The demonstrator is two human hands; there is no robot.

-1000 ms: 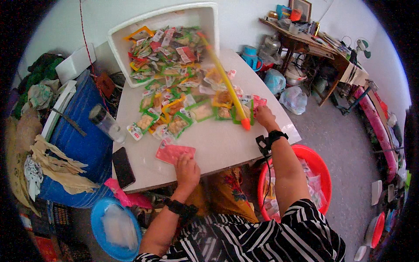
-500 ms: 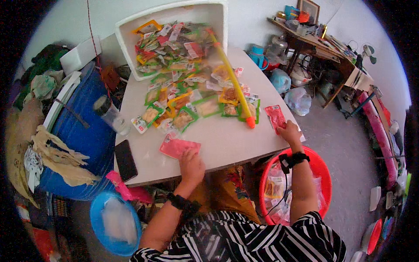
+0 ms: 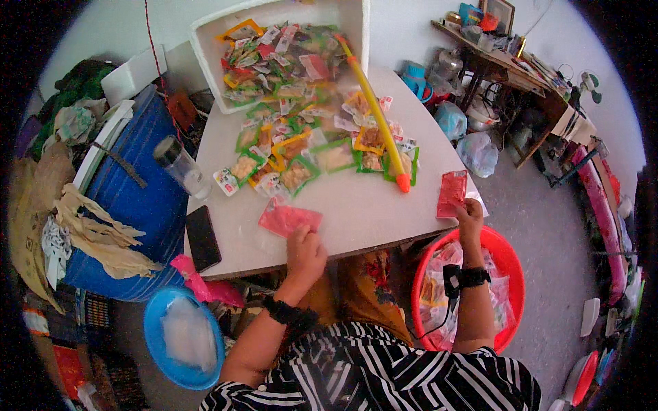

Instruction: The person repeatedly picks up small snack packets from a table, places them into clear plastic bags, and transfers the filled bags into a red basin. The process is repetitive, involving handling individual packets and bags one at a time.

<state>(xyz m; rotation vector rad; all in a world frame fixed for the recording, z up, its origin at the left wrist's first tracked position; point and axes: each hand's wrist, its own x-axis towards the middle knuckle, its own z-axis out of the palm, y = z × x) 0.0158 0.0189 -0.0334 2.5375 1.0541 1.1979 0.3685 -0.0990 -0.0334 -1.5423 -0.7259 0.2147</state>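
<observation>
My left hand (image 3: 306, 252) rests on the white table (image 3: 363, 212) near its front edge, fingers on a pink-red snack packet (image 3: 290, 219) lying flat. My right hand (image 3: 470, 218) is at the table's right corner, gripping a red packet (image 3: 452, 193) held upright above the red tub (image 3: 507, 253). Several green, orange and red snack packets (image 3: 301, 157) spill across the table from a tipped white foam box (image 3: 274, 55). A long yellow stick with an orange tip (image 3: 377, 116) lies over the pile.
A black phone (image 3: 203, 237) and a clear bottle (image 3: 181, 166) sit at the table's left. A blue barrel (image 3: 130, 205) stands left, a blue basin (image 3: 184, 335) below it. The red tub holds bagged packets. Cluttered shelves (image 3: 507, 55) stand at the back right.
My right hand picked a red packet from the pile and carried it right, toward the table corner over the red tub. My left hand stayed on the pink packet.
</observation>
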